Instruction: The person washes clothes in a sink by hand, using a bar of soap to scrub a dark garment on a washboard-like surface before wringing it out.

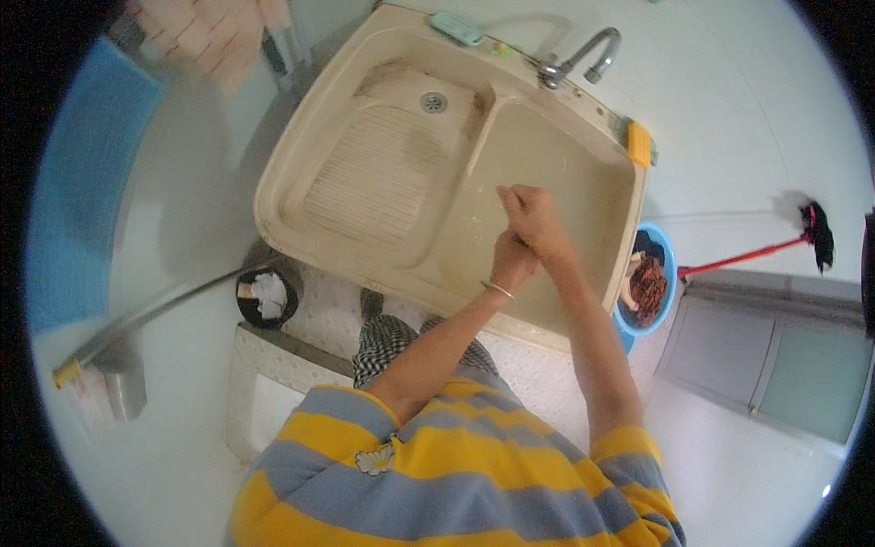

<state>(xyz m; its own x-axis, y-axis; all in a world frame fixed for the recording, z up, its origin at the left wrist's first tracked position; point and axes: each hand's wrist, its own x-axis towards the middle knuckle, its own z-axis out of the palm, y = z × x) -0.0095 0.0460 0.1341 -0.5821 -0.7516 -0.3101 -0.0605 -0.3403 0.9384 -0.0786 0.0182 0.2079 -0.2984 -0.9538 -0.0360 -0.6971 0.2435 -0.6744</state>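
Both my hands meet above the right basin (588, 164) of a beige double laundry sink, which holds cloudy water. My left hand (513, 260), with a bangle at the wrist, lies nearer my body and touches the other hand's wrist or heel. My right hand (533, 212) is curled over it, a little farther out. No object shows in either hand; the palms are hidden. A chrome faucet (581, 58) stands at the sink's back rim. The left basin (376, 171) has a ribbed washboard slope and a metal drain (433, 102).
A green soap dish (456, 29) and a yellow sponge or soap bar (639, 143) sit on the rim. A blue bucket (672, 294) with cloths stands right of the sink, near a red-handled brush (752, 254). At left are a black bin (290, 308) and a long pole (184, 297).
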